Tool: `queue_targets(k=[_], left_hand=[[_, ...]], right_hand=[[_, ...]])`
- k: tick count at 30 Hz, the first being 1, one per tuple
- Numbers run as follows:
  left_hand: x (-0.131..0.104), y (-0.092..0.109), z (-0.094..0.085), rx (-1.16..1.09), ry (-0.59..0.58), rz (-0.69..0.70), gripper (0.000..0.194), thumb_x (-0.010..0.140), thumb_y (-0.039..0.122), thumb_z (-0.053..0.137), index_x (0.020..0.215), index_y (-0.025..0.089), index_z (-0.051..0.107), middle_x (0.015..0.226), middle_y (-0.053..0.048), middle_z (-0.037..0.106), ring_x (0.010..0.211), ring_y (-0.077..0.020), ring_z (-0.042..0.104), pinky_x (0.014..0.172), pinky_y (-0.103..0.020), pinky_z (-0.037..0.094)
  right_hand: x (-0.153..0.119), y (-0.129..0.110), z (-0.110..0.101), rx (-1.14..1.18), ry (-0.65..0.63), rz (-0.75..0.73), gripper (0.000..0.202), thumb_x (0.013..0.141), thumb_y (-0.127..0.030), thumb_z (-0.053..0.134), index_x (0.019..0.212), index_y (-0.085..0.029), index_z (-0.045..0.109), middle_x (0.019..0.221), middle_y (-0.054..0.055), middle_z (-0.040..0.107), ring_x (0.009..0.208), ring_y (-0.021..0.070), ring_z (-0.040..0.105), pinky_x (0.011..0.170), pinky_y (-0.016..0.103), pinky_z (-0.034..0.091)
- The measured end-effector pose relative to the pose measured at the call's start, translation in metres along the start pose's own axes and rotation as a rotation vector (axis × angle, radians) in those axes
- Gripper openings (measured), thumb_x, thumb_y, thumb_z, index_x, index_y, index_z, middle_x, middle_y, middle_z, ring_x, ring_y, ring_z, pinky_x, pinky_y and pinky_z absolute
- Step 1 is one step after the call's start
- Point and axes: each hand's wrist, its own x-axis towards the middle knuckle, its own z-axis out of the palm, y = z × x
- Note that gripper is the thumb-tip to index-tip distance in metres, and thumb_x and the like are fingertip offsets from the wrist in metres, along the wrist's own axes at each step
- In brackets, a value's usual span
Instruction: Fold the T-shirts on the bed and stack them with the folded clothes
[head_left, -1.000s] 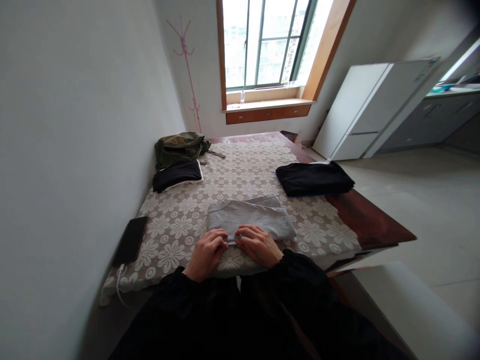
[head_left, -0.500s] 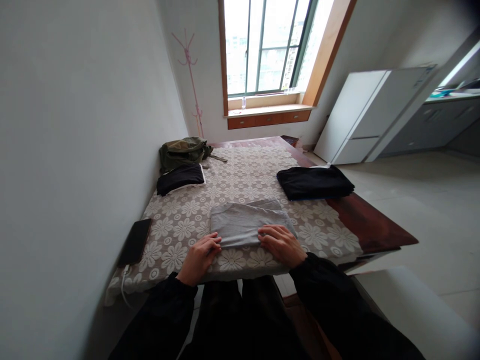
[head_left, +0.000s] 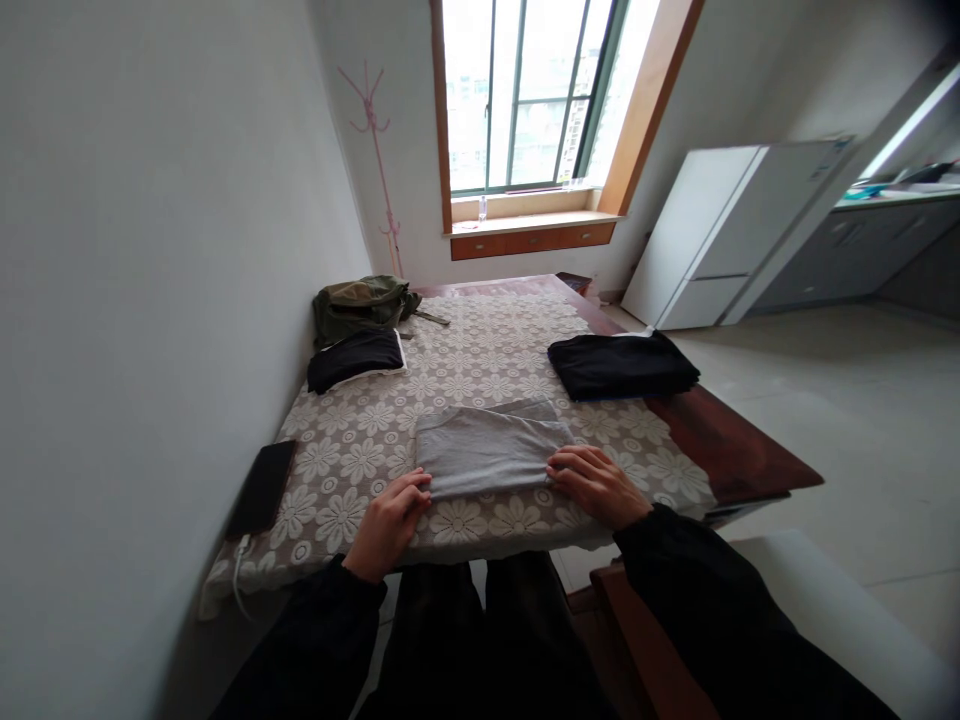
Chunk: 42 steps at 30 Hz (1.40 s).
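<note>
Pinched lightly at both near corners: grey cloth under my fingers

Fingers of my left hand (head_left: 388, 520) curl almost closed at the near left corner of the folded grey cloth (head_left: 487, 452), while my right hand (head_left: 598, 484) bends over its near right corner; I cannot tell how much fabric either one grips. The cloth lies flat near the front edge of the patterned tablecloth (head_left: 480, 380). Beyond it, a black folded pile (head_left: 622, 366) sits to the right, and a phone (head_left: 261, 488) lies to the left, by the wall.
</note>
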Motion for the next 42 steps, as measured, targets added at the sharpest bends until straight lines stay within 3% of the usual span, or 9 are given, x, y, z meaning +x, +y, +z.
queue_targets(k=[7, 15, 20, 26, 30, 32, 35, 38, 42], left_hand=[[-0.001, 0.002, -0.002, -0.01, 0.004, -0.044, 0.013, 0.101, 0.024, 0.057, 0.089, 0.025, 0.063, 0.125, -0.006, 0.073, 0.128, -0.022, 0.066, 0.108, -0.04, 0.054], [-0.002, 0.001, -0.001, -0.021, 0.004, -0.083, 0.012, 0.099, 0.022, 0.057, 0.089, 0.025, 0.061, 0.126, -0.006, 0.072, 0.127, -0.0227, 0.065, 0.105, -0.04, 0.054], [-0.001, 0.002, -0.002, -0.003, 0.009, -0.082, 0.01, 0.098, 0.021, 0.058, 0.089, 0.024, 0.063, 0.116, -0.006, 0.069, 0.11, -0.0213, 0.068, 0.096, -0.037, 0.056], [-0.002, 0.004, -0.004, 0.132, 0.024, -0.064, 0.009, 0.097, 0.02, 0.061, 0.092, 0.025, 0.065, 0.103, -0.005, 0.068, 0.1, -0.0229, 0.064, 0.09, -0.039, 0.054], [0.004, 0.017, -0.013, 0.26, -0.047, -0.065, 0.009, 0.095, 0.017, 0.064, 0.093, 0.025, 0.068, 0.101, -0.003, 0.07, 0.1, -0.024, 0.063, 0.09, -0.04, 0.052], [0.011, 0.027, -0.016, 0.312, -0.095, -0.064, 0.008, 0.094, 0.017, 0.067, 0.091, 0.025, 0.068, 0.101, -0.003, 0.071, 0.098, -0.0244, 0.063, 0.087, -0.04, 0.052], [0.025, 0.039, -0.01, 0.307, -0.144, -0.037, 0.007, 0.094, 0.018, 0.068, 0.092, 0.024, 0.069, 0.098, -0.003, 0.071, 0.095, -0.0237, 0.065, 0.085, -0.039, 0.051], [0.035, 0.043, 0.003, 0.275, -0.191, 0.003, 0.013, 0.096, 0.016, 0.062, 0.089, 0.024, 0.069, 0.093, -0.003, 0.071, 0.091, -0.0222, 0.065, 0.081, -0.036, 0.052], [0.038, 0.037, 0.013, 0.22, -0.208, 0.011, 0.018, 0.1, 0.02, 0.058, 0.088, 0.025, 0.071, 0.091, -0.003, 0.071, 0.088, -0.021, 0.066, 0.08, -0.035, 0.052]], right_hand=[[-0.013, 0.012, -0.004, -0.012, 0.022, 0.034, 0.021, 0.101, -0.02, 0.061, 0.118, -0.026, 0.072, 0.12, 0.005, 0.077, 0.115, 0.0235, 0.067, 0.101, 0.041, 0.052], [-0.004, 0.016, -0.012, -0.082, -0.036, -0.018, 0.026, 0.101, -0.012, 0.054, 0.117, -0.023, 0.071, 0.112, 0.007, 0.077, 0.103, 0.0222, 0.069, 0.092, 0.038, 0.051], [-0.001, 0.024, -0.017, -0.092, -0.156, -0.08, 0.028, 0.101, -0.01, 0.052, 0.119, -0.021, 0.069, 0.112, 0.009, 0.074, 0.104, 0.0227, 0.066, 0.092, 0.037, 0.05], [0.003, 0.027, -0.024, -0.123, -0.168, -0.124, 0.027, 0.098, -0.008, 0.051, 0.112, -0.021, 0.071, 0.108, 0.009, 0.073, 0.101, 0.0231, 0.064, 0.091, 0.038, 0.048], [0.026, 0.011, -0.042, -0.084, -0.314, -0.032, 0.012, 0.098, -0.023, 0.061, 0.106, -0.022, 0.071, 0.107, 0.008, 0.071, 0.1, 0.0258, 0.064, 0.095, 0.043, 0.046], [0.044, -0.006, -0.045, -0.075, -0.362, 0.011, 0.016, 0.097, -0.035, 0.067, 0.103, -0.021, 0.07, 0.104, 0.009, 0.071, 0.097, 0.0273, 0.063, 0.095, 0.046, 0.045], [0.072, -0.039, -0.032, -0.024, -0.323, 0.024, 0.015, 0.101, -0.033, 0.061, 0.106, -0.021, 0.069, 0.104, 0.008, 0.071, 0.096, 0.0253, 0.062, 0.091, 0.042, 0.044], [0.095, -0.07, 0.0, 0.042, -0.321, -0.025, 0.012, 0.103, -0.026, 0.057, 0.102, -0.022, 0.068, 0.101, 0.007, 0.069, 0.094, 0.0231, 0.06, 0.084, 0.038, 0.043], [0.108, -0.087, 0.037, 0.074, -0.365, -0.041, 0.01, 0.101, -0.024, 0.059, 0.095, -0.021, 0.067, 0.097, 0.006, 0.067, 0.093, 0.0229, 0.058, 0.081, 0.037, 0.041]])
